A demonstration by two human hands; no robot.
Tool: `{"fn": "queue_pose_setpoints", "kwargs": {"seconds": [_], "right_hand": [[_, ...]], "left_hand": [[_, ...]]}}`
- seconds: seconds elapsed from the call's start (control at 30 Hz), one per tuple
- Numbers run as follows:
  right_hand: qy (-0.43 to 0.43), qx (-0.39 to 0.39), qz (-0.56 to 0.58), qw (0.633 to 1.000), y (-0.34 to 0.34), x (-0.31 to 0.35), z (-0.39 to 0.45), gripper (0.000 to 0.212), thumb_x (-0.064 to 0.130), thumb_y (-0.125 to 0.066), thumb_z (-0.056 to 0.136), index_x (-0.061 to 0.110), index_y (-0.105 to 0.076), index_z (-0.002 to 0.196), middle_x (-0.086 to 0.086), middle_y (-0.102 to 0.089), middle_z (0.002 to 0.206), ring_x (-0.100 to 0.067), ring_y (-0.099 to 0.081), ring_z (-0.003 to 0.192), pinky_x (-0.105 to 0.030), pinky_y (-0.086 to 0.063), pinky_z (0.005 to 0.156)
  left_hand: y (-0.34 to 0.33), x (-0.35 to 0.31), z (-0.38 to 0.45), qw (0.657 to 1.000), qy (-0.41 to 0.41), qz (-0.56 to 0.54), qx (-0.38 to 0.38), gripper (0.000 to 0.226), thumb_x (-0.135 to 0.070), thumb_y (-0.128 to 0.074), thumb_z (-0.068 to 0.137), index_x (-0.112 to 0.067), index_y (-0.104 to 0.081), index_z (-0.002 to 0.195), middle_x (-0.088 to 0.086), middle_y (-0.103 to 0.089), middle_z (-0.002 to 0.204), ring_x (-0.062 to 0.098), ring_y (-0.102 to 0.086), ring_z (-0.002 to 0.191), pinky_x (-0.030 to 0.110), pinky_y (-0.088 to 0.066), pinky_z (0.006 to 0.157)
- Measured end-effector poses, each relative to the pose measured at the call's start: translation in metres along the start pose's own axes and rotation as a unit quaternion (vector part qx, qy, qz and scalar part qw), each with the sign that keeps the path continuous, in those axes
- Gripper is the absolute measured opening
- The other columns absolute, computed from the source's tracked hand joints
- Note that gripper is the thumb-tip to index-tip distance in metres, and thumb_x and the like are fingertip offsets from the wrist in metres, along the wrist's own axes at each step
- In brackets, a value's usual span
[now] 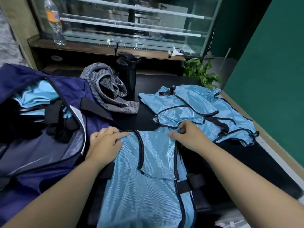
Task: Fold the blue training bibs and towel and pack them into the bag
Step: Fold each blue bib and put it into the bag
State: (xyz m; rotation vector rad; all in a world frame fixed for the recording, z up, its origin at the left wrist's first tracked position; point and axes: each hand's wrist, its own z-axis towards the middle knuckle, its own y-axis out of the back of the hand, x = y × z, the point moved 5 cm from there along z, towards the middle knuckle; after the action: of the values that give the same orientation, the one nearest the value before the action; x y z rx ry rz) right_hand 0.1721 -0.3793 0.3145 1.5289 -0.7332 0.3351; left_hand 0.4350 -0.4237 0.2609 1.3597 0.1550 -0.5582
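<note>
Head view shows us mid-fold on 1 blue bib point(148, 186), spread flat on the dark table point(246, 162) directly in front of us. Our left hand point(105, 143) pinches the cloth at its top left corner, fingers curled into the fabric; our right hand point(190, 134) pinches the top right edge the same way. The navy bag point(69, 89) lies open just beside the bib on the left, with folded blue bibs already inside. More unfolded bibs point(205, 109) lie heaped to the right, and the grey towel point(107, 91) sits crumpled behind, beside a black bottle point(126, 74). We judge the next move calls for bringing the top edge down evenly, keeping both corners level.
</note>
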Motion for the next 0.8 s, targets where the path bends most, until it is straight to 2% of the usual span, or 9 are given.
{"fn": "queue_pose_setpoints", "kwargs": {"seconds": [0.1, 0.23, 0.27, 0.37, 0.5, 0.57, 0.7, 0.77, 0.8], "right_hand": [[-0.072, 0.143, -0.035, 0.986, -0.014, -0.007, 0.001, 0.056, 0.045, -0.074, 0.077, 0.012, -0.049, 0.114, 0.003, -0.052, 0.105, -0.014, -0.052, 0.091, -0.026, -0.039, 0.069], [-0.107, 0.152, -0.014, 0.982, -0.012, -0.011, 0.002, 0.076, 0.034, -0.078, 0.077, 0.007, -0.042, 0.137, -0.006, -0.049, 0.133, -0.023, -0.053, 0.109, -0.028, -0.041, 0.082], [-0.111, 0.146, 0.011, 0.983, -0.013, -0.013, 0.002, 0.068, 0.031, -0.078, 0.077, 0.007, -0.047, 0.132, -0.006, -0.053, 0.129, -0.022, -0.055, 0.104, -0.028, -0.043, 0.080], [-0.107, 0.142, 0.027, 0.984, -0.015, -0.012, -0.004, 0.033, 0.030, -0.077, 0.078, 0.007, -0.058, 0.094, -0.003, -0.061, 0.090, -0.015, -0.058, 0.072, -0.024, -0.044, 0.058], [-0.101, 0.177, -0.078, 0.976, -0.014, -0.007, -0.013, 0.035, 0.035, -0.073, 0.076, 0.007, -0.058, 0.091, -0.003, -0.058, 0.085, -0.018, -0.054, 0.068, -0.025, -0.040, 0.058], [-0.093, 0.192, -0.116, 0.970, -0.013, -0.004, -0.016, 0.026, 0.028, -0.070, 0.079, 0.009, -0.053, 0.079, -0.003, -0.053, 0.072, -0.017, -0.048, 0.057, -0.024, -0.036, 0.052], [-0.119, 0.206, -0.036, 0.971, -0.008, -0.006, -0.018, 0.019, 0.015, -0.067, 0.085, 0.007, -0.052, 0.079, -0.005, -0.050, 0.053, -0.014, -0.038, 0.042, -0.020, -0.034, 0.042], [-0.133, 0.193, 0.007, 0.972, -0.001, -0.009, -0.016, 0.016, 0.012, -0.068, 0.086, 0.006, -0.054, 0.082, -0.005, -0.052, 0.053, -0.011, -0.040, 0.037, -0.018, -0.037, 0.039], [-0.136, 0.185, 0.027, 0.973, 0.003, -0.010, -0.014, 0.015, 0.010, -0.067, 0.087, 0.006, -0.054, 0.083, -0.006, -0.054, 0.055, -0.009, -0.043, 0.037, -0.016, -0.039, 0.038]], "left_hand": [[0.001, -0.001, -0.001, 1.000, -0.002, -0.012, -0.003, 0.044, -0.019, -0.044, 0.093, -0.051, -0.056, 0.121, -0.021, -0.047, 0.097, 0.002, -0.036, 0.102, 0.025, -0.016, 0.097], [0.001, -0.001, -0.002, 0.999, 0.005, -0.032, -0.007, 0.039, -0.023, -0.047, 0.094, -0.047, -0.058, 0.122, -0.024, -0.048, 0.090, 0.000, -0.034, 0.101, 0.023, -0.015, 0.096], [0.003, -0.001, -0.003, 0.999, 0.007, -0.034, -0.005, 0.035, -0.028, -0.049, 0.094, -0.046, -0.057, 0.124, -0.024, -0.050, 0.092, 0.000, -0.034, 0.103, 0.022, -0.013, 0.095], [0.004, 0.000, -0.005, 0.999, 0.017, -0.037, 0.010, 0.036, -0.041, -0.056, 0.091, -0.044, -0.052, 0.127, -0.020, -0.050, 0.096, 0.005, -0.038, 0.113, 0.025, -0.014, 0.097], [0.008, 0.000, 0.004, 0.993, 0.091, -0.071, 0.030, 0.041, -0.040, -0.071, 0.081, -0.028, -0.039, 0.105, -0.014, -0.050, 0.085, 0.013, -0.048, 0.098, 0.029, -0.017, 0.077], [0.009, -0.004, 0.012, 0.987, 0.138, -0.012, 0.078, 0.049, -0.043, -0.074, 0.078, -0.019, -0.039, 0.103, -0.010, -0.055, 0.091, 0.017, -0.052, 0.103, 0.031, -0.020, 0.076], [0.015, -0.018, 0.028, 0.951, 0.206, 0.104, 0.205, 0.066, -0.046, -0.074, 0.077, -0.005, -0.050, 0.121, 0.007, -0.057, 0.122, 0.028, -0.053, 0.118, 0.036, -0.038, 0.100], [0.019, -0.021, 0.035, 0.937, 0.226, 0.092, 0.251, 0.069, -0.044, -0.075, 0.077, 0.001, -0.055, 0.125, 0.013, -0.061, 0.119, 0.029, -0.058, 0.110, 0.034, -0.045, 0.093], [0.022, -0.020, 0.037, 0.932, 0.252, 0.047, 0.254, 0.065, -0.041, -0.077, 0.076, 0.004, -0.059, 0.120, 0.016, -0.064, 0.105, 0.030, -0.062, 0.094, 0.035, -0.050, 0.081]]}}
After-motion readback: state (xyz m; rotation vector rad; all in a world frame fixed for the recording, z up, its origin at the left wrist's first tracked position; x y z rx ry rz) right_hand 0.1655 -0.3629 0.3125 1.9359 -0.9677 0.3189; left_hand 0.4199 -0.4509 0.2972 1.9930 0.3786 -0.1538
